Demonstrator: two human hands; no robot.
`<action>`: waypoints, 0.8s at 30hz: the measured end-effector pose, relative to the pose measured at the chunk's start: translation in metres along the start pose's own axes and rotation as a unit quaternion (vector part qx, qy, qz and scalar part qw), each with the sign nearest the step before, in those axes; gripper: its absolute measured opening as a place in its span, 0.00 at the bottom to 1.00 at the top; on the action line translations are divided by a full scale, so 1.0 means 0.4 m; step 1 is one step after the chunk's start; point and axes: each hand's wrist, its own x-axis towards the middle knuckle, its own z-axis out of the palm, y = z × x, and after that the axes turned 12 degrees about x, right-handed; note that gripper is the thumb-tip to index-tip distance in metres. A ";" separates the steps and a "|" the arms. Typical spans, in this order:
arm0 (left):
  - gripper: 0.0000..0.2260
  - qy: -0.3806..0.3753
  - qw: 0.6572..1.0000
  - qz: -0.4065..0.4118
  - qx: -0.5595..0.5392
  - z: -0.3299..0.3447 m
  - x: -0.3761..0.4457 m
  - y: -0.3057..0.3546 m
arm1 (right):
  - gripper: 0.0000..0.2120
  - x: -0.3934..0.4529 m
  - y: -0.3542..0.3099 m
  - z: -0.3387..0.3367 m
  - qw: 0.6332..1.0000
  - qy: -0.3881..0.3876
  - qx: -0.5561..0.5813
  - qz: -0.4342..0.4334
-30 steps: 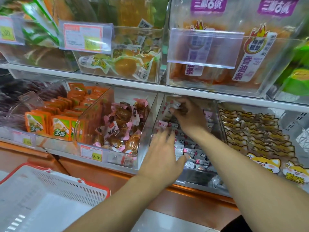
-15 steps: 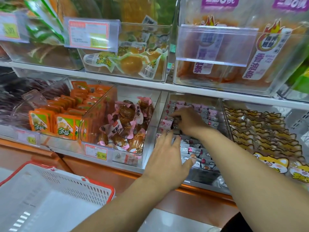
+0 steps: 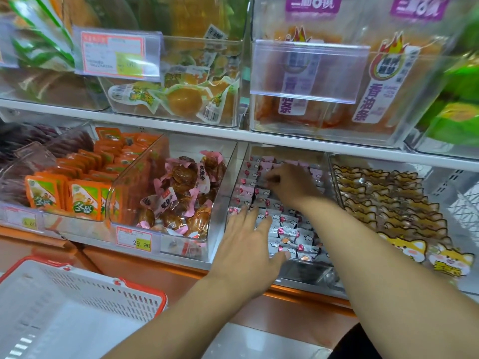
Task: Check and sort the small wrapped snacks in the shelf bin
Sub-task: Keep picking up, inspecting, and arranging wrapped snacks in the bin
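Lower shelf, left to right: sachet bin (image 3: 77, 187), egg bin (image 3: 220, 187), small-snack bin (image 3: 324, 161), biscuit packs (image 3: 383, 203). Left hand (image 3: 248, 244) lies flat on the small wrapped snacks (image 3: 287, 229) at the bin's front; right hand (image 3: 290, 182) sits further back in the same bin. Upper shelf (image 3: 181, 130) carries more bins above. Basket (image 3: 77, 301) sits below, front left.

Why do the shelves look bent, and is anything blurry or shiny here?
Head view: the wide lens bows the white shelf edge; glare whitens the clear label holder; the right hand over the small wrapped snacks looks slightly smeared.
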 end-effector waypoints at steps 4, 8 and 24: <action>0.36 -0.001 1.000 0.004 0.007 0.002 0.000 -0.001 | 0.08 0.006 -0.012 0.009 0.998 -0.018 -0.062 -0.004; 0.35 0.006 1.000 0.006 0.010 0.005 0.004 -0.003 | 0.09 0.004 -0.016 0.026 0.997 0.071 -0.029 0.007; 0.22 0.101 0.830 -0.187 -0.515 -0.120 -0.049 -0.068 | 0.05 -0.226 -0.124 -0.042 0.720 0.187 0.645 0.176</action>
